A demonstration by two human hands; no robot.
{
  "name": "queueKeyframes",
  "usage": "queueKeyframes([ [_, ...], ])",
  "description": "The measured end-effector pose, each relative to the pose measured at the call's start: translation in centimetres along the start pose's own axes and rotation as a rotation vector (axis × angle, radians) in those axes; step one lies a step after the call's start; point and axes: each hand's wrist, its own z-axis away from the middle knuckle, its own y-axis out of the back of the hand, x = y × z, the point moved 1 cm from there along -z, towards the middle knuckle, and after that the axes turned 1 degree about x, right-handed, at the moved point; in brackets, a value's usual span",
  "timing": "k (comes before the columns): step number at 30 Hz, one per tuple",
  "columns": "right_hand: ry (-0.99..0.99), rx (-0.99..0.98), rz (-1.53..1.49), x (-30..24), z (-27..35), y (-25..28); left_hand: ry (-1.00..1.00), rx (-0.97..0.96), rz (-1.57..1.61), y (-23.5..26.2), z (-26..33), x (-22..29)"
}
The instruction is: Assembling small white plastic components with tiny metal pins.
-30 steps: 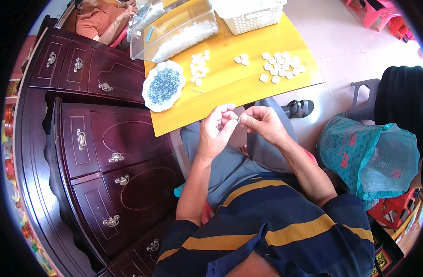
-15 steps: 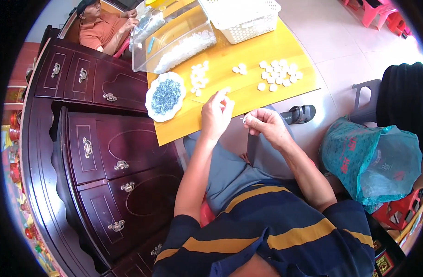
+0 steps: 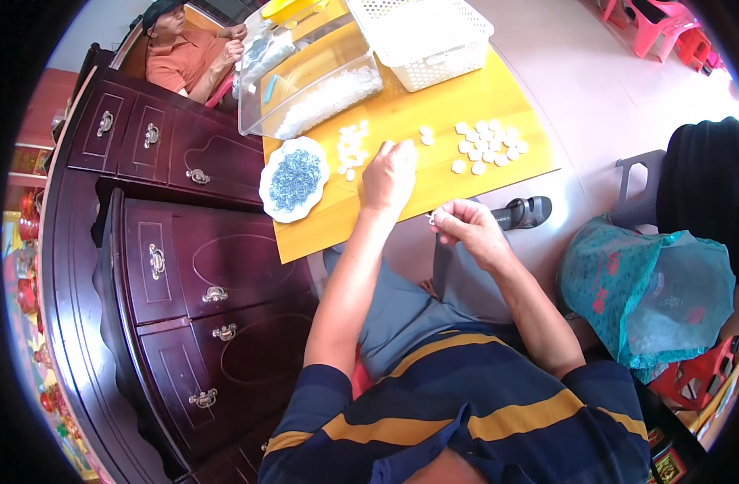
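From here I see my right hand point(image 3: 470, 230) pinching a pale piece point(image 3: 432, 218) between its fingers, too small to make out. Ahead-left, my left hand point(image 3: 388, 177) hides its curled fingers' grip over the tabletop point(image 3: 446, 177); I cannot tell what they hold. Seemingly midway: white pieces point(image 3: 495, 145) sit grouped to their right; leftward, the dish point(image 3: 266, 192) looks full.

On the worktop point(image 3: 434, 97), a dish point(image 3: 287, 215) holding metal bits point(image 3: 295, 179) sits at the left edge, a bin point(image 3: 260, 119) beyond it and a basket point(image 3: 446, 66) right of the bin. Small pieces point(image 3: 351, 143) lie right of the dish, clustered discs point(image 3: 489, 143) farther right. A cabinet point(image 3: 164, 242) stands left of the worktop, a bag point(image 3: 607, 282) to its near right.
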Motion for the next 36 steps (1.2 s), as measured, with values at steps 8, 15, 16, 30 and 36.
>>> queueKeyframes([
  [8, 0.000, -0.004, -0.009, 0.2, 0.0, 0.0, 0.067, 0.136, 0.402, 2.5, 5.1, 0.0],
  [15, 0.019, 0.096, -0.283, 1.2, -0.4, 0.8, 0.183, 0.046, 0.751, 4.5, 11.9, 4.8],
  [16, 0.015, 0.096, -0.278, 1.5, -0.4, 0.8, 0.153, 0.045, 0.747, 4.4, 12.3, 5.5],
  [30, 0.062, 0.074, -0.464, 2.7, -0.2, -0.7, 0.209, 0.049, 0.987, 0.6, 14.1, 7.9],
  [36, 0.097, 0.069, -0.313, 1.9, 0.2, -0.5, 0.288, 0.088, 0.979, 3.8, 13.4, 6.1],
])
